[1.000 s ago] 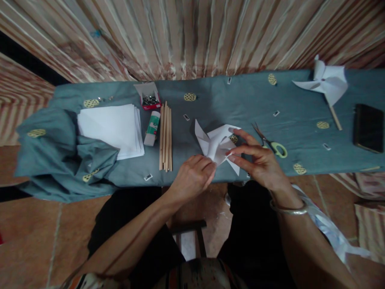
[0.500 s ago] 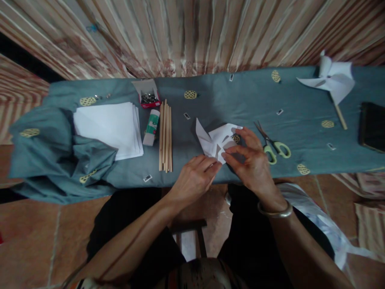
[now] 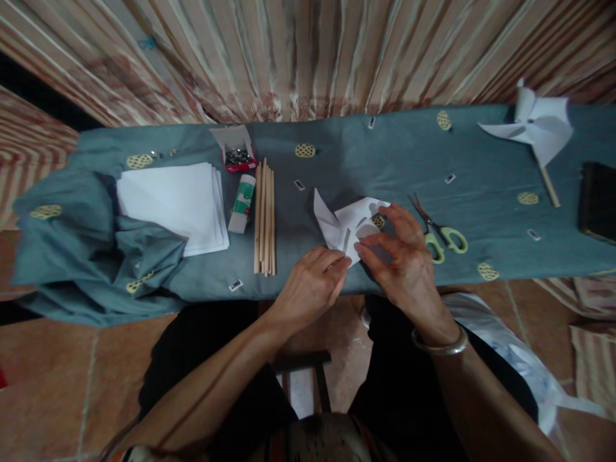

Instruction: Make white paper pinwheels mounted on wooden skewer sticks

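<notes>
A partly folded white paper pinwheel [image 3: 355, 221] lies near the table's front edge, one pointed blade standing up on its left. My left hand [image 3: 315, 276] pinches its lower corner between thumb and fingers. From the right, my right hand [image 3: 402, 253], with a silver bangle at the wrist, holds a curled flap of the paper between thumb and index finger, its other fingers at the upper right edge. Just right of that hand lie scissors [image 3: 439, 230] with green handles, partly behind it.
Wooden sticks [image 3: 264, 218], a glue stick [image 3: 242, 202] and an open box of metal pins [image 3: 239, 156] lie left of centre. Farther left is a stack of white paper [image 3: 168, 202]. A finished pinwheel [image 3: 541, 128] and a dark flat object [image 3: 597, 202] are at right.
Both hands stay on the paper pinwheel. The flap under my right thumb and index finger has shifted slightly; the view has moved a little.
</notes>
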{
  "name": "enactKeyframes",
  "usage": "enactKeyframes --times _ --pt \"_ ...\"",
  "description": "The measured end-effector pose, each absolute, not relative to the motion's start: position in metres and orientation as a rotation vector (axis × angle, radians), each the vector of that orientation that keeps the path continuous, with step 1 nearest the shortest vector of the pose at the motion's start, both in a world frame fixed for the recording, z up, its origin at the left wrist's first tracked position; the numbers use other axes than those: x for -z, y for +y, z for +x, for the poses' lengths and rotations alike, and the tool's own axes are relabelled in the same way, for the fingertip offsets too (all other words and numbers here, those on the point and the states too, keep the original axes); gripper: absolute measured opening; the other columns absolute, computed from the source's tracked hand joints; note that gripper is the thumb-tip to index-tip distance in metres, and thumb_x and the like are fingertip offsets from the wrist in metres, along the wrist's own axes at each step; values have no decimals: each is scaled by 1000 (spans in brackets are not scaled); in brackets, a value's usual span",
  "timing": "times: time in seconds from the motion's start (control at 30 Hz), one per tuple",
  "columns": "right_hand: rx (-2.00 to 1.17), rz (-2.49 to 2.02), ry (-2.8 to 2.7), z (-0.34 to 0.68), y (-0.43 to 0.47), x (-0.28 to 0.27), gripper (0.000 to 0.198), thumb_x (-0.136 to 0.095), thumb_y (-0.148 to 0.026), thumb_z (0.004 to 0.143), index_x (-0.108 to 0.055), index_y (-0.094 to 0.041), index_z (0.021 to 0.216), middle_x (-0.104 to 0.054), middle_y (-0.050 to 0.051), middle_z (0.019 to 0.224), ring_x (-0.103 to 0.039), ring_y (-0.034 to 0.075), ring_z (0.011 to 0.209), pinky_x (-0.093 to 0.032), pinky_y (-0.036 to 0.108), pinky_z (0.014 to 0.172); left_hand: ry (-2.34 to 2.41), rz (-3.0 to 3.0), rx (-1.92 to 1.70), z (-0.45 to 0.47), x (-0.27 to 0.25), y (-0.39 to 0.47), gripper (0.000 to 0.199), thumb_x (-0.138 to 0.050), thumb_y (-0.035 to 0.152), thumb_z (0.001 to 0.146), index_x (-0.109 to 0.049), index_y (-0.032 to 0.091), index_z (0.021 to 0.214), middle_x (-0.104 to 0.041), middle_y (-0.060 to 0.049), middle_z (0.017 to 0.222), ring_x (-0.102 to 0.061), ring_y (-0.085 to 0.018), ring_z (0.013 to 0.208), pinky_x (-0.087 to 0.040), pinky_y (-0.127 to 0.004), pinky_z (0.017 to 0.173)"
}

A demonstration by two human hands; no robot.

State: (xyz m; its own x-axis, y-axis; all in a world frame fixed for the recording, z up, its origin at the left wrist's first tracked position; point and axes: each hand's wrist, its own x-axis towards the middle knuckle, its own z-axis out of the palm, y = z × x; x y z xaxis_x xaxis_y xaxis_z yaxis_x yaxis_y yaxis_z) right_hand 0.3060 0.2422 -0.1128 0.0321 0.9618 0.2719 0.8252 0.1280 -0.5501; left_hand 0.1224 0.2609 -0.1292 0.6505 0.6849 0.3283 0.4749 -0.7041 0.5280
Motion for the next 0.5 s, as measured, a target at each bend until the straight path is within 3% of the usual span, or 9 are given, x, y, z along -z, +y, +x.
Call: enactKeyframes --times 0.5 --pt "-194 -1658 -1906 305 240 122 18 -55 -28 93 -72 -27 98 -47 0 150 -35 29 143 -34 55 115 930 2436 -706 123 130 261 17 -54 12 92 -65 11 105 -70 -9 102 -64 -20 94 -58 -36 84"
